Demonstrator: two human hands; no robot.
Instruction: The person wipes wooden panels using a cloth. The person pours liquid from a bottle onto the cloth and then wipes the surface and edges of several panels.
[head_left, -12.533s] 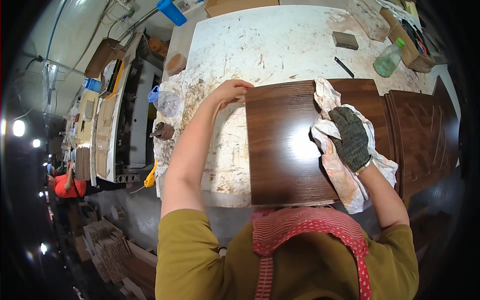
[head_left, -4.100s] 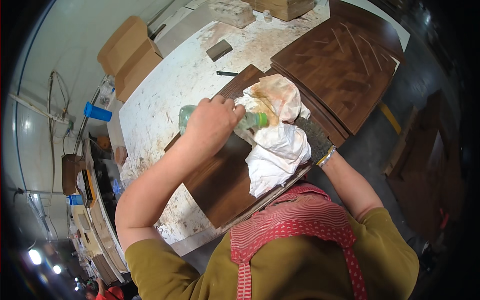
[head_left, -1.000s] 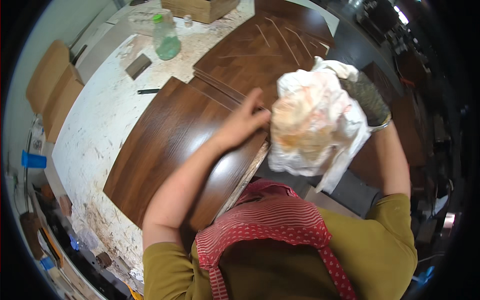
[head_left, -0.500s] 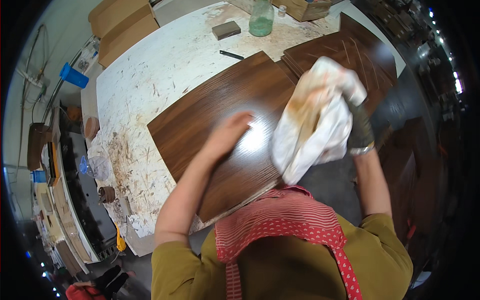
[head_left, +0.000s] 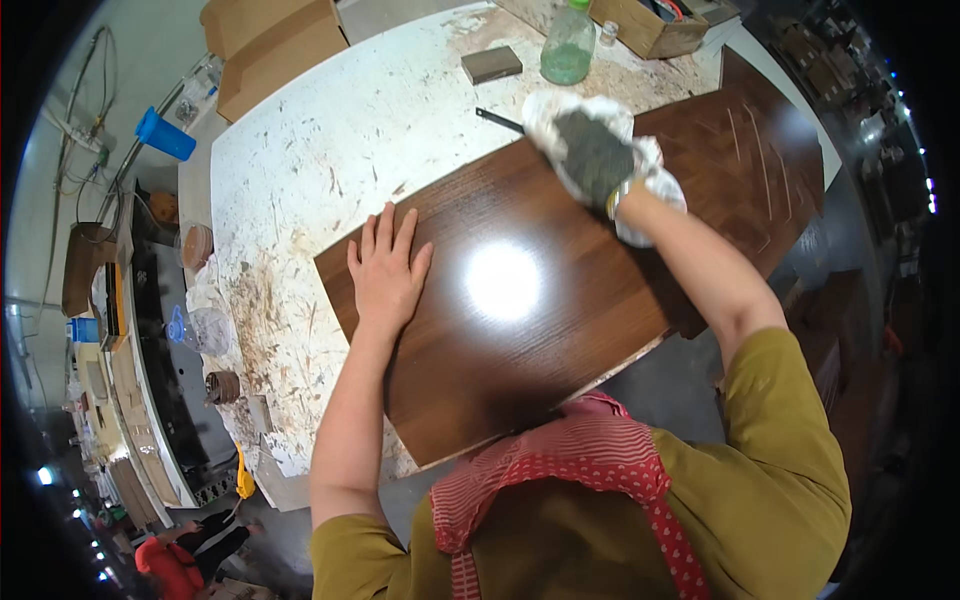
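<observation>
A dark brown wood-grain panel [head_left: 510, 370] lies on the table, with a bright glare at its middle. My left hand [head_left: 388, 280] is bare and rests flat on the panel's left part, fingers spread. Over the panel's far right part, my right hand [head_left: 597, 155] in a dark glove presses a stained white rag [head_left: 665, 188] down. The rag bunches out around the glove, and the gloved fingertips are hard to make out. Just left of the rag, a thin black tool [head_left: 498, 121] lies on the table by the panel's far edge.
More brown panels [head_left: 745, 150] lie to the right, some with pale strips. On the stained white table [head_left: 290, 170] stand a grey-brown block [head_left: 491, 66], a green-tinted bottle [head_left: 567, 55] and a small jar [head_left: 608, 34]. A box [head_left: 655, 32] sits far right. A person [head_left: 170, 565] is at lower left.
The rag, bunched up in my right hand before, has come down onto the panel's far side. My left hand has moved left and flattened out with fingers spread.
</observation>
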